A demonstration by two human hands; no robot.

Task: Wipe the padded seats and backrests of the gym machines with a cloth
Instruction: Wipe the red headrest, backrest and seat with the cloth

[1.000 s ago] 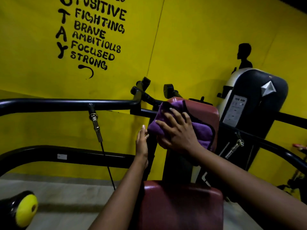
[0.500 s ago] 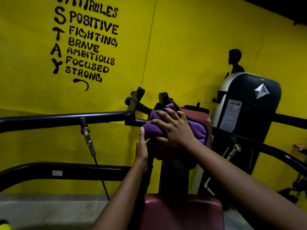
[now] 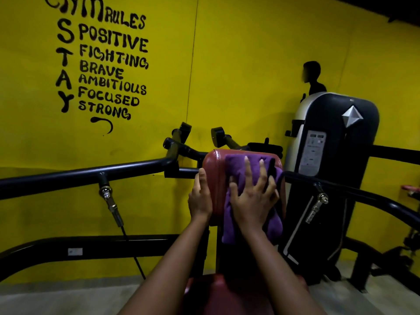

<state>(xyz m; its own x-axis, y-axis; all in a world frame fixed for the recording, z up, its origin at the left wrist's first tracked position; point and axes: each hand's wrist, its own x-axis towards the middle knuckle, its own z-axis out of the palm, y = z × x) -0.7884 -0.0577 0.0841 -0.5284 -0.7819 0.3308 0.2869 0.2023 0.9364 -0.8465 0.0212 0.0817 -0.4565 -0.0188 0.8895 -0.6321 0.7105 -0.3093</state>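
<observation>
Right hand, fingers spread, presses a folded purple cloth against the red padded backrest; left hand lies flat on its left edge.

Yellow lettered wall, grey floor.

A dim scene is recorded, with the strongest light thrown on the yellow painted wall above the dark red padded backrest. A narrow glare is seen along the backrest's rounded top left edge. Below the backrest, the picture is sunk in shadow. The black steel tubes left and right of it are bowed by wide-angle distortion, and fine detail is softened throughout.
</observation>
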